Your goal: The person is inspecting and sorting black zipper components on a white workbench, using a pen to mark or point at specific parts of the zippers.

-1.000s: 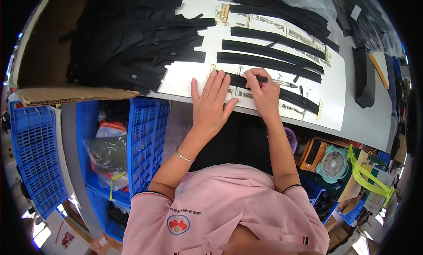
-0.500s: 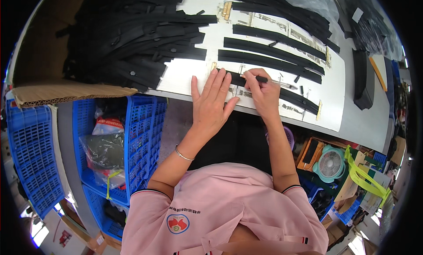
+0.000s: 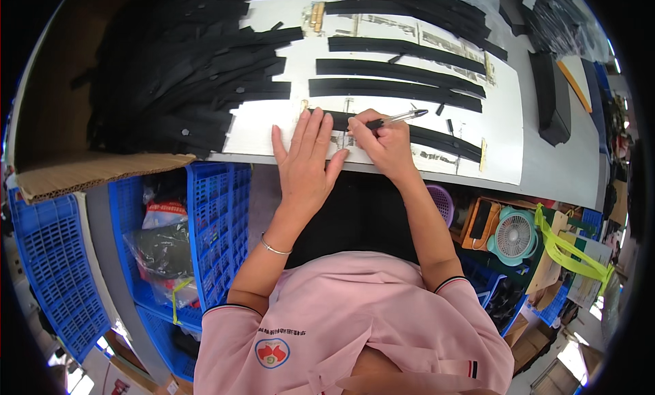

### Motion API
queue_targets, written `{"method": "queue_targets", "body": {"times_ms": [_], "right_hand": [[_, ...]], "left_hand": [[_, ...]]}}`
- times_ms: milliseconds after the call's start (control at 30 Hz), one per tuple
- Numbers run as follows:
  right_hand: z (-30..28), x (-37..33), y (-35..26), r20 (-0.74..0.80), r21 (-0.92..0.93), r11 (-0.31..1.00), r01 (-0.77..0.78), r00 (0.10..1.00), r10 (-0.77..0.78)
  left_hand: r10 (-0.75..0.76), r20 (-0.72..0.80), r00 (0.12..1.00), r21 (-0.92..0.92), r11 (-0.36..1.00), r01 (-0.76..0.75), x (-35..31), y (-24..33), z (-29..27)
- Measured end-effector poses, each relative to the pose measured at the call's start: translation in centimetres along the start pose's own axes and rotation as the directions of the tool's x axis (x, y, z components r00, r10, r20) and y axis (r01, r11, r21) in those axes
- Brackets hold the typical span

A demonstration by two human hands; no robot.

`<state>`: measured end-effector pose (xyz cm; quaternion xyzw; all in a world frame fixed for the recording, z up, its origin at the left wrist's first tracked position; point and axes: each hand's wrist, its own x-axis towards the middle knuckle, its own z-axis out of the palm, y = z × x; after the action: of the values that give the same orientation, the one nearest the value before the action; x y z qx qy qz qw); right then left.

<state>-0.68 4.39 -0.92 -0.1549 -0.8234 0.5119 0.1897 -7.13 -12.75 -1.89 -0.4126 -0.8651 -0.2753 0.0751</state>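
My left hand (image 3: 305, 164) lies flat with its fingers stretched out, the fingertips pressing the left end of the nearest black fabric strip (image 3: 447, 141). In my right hand (image 3: 383, 146) is a pen (image 3: 402, 117), clear-barrelled with a dark grip, its tip down at the strip just right of my left fingers. The tip itself is partly hidden by my fingers. Beneath the strip is a white board (image 3: 503, 132) with drawn marks and bits of tape. More black strips (image 3: 396, 90) lie in rows beyond my hands.
A big heap of black strips (image 3: 170, 74) fills the left of the table beside a cardboard flap (image 3: 95, 166). At the right stands a black box-shaped piece (image 3: 551, 98). Below the table edge are blue crates (image 3: 218, 217) and a small teal fan (image 3: 513, 235).
The view has shifted, so the table sits further left. The pen's rear end has swung upward in my right hand. My left hand still presses the strip.
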Motion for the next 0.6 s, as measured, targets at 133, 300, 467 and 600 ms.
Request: {"method": "queue_targets", "body": {"times_ms": [133, 300, 467, 600], "right_hand": [[-2.4, -1.5, -1.1, -0.167, 0.180, 0.982, -0.053, 0.982, 0.084], [-6.9, -2.9, 0.5, -0.367, 0.110, 0.990, -0.087, 0.922, 0.122], [-7.4, -3.1, 1.7, -0.390, 0.024, 0.994, -0.104, 0.915, 0.105], [-7.1, -3.0, 1.5, -0.385, 0.045, 0.988, -0.148, 0.910, 0.154]], "left_hand": [[-0.013, 0.038, 0.999, -0.009, 1.000, 0.013, -0.2, 0.0, 0.0], [0.004, 0.033, 0.999, -0.006, 1.000, -0.004, -0.1, -0.1, 0.0], [0.009, 0.025, 1.000, 0.034, 0.999, -0.010, 0.3, 0.9, 0.0], [0.093, 0.044, 0.995, -0.153, 0.985, -0.085, 1.3, 4.5, 0.8]]}}
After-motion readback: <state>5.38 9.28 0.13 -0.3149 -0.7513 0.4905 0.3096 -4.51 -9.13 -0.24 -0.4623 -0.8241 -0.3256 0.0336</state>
